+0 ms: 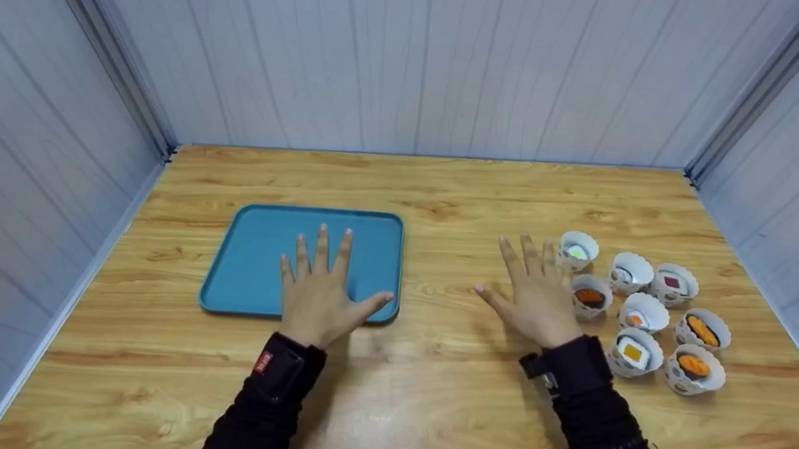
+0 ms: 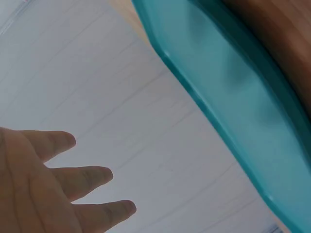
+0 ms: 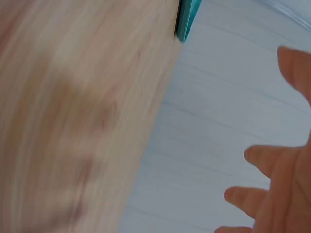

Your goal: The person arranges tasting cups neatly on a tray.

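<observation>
My left hand [image 1: 316,303] is spread with straight fingers over the front right part of a blue tray [image 1: 249,261], palm down and holding nothing. In the left wrist view the tray's rim [image 2: 204,109] runs diagonally beside that hand. My right hand [image 1: 537,298], fingers also spread and nothing in it, is over the wooden table just left of a group of paper cups. Nearest to it are a cup with a dark orange-topped piece [image 1: 589,297] and a cup with a pale green-marked piece [image 1: 577,252]. Fingers of the right hand [image 3: 262,201] show straight in the right wrist view.
More paper cups stand at the right, holding small sushi-like pieces: one with a yellow square [image 1: 634,353], one with a dark red square [image 1: 674,284], two with orange tops [image 1: 701,331]. Pale panel walls [image 1: 423,58] enclose the wooden table [image 1: 417,417] at back and sides.
</observation>
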`<state>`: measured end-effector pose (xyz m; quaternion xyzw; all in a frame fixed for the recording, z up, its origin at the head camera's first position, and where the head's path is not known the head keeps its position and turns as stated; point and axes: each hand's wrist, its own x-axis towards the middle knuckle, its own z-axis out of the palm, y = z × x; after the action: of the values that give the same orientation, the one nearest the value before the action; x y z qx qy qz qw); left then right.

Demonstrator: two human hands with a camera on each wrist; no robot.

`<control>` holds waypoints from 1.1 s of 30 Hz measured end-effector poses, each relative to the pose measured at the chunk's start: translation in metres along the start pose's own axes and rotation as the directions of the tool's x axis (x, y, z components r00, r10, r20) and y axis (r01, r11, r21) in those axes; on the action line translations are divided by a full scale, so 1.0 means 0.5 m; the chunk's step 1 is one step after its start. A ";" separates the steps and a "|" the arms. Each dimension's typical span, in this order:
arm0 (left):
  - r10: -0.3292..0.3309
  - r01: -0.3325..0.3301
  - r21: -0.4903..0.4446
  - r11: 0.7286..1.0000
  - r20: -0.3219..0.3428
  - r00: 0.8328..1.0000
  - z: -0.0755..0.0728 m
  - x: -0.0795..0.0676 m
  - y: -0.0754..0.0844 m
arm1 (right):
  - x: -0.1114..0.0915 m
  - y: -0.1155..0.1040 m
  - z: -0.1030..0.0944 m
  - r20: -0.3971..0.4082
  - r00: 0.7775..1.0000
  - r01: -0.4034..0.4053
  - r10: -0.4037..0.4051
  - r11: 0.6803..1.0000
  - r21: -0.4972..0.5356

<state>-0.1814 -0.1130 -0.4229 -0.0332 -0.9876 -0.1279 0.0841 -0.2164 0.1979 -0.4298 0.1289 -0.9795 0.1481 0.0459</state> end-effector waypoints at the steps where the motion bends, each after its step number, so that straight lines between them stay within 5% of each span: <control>1: -0.004 0.004 -0.007 1.000 0.000 1.000 -0.001 0.001 -0.005 | 0.004 -0.006 0.002 -0.015 1.000 0.000 0.000 1.000 0.014; 7: -0.001 -0.001 -0.065 0.998 -0.031 1.000 -0.007 0.006 -0.047 | 0.035 -0.048 0.017 -0.096 0.995 0.021 -0.005 0.984 0.176; 14: -0.021 0.018 -0.132 0.991 -0.020 1.000 -0.026 0.020 -0.113 | 0.063 -0.105 0.033 0.022 0.999 0.022 -0.032 0.935 0.353; 19: -0.107 0.119 -0.140 0.983 0.087 0.990 -0.052 0.034 -0.177 | 0.086 -0.142 0.054 0.118 0.993 -0.023 -0.030 0.906 0.423; 27: -0.259 0.306 -0.126 0.944 0.291 0.921 -0.079 0.051 -0.286 | 0.125 -0.175 0.105 0.243 0.970 -0.133 0.020 0.880 0.457; 33: -0.310 0.395 -0.134 0.909 0.415 0.856 -0.085 0.053 -0.337 | 0.139 -0.193 0.119 0.317 0.947 -0.222 0.046 0.807 0.547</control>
<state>-0.2154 -0.2853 -0.4195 0.1159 -0.9541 -0.2379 -0.1401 -0.2608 0.0739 -0.4508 0.0867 -0.8913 0.4194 -0.1491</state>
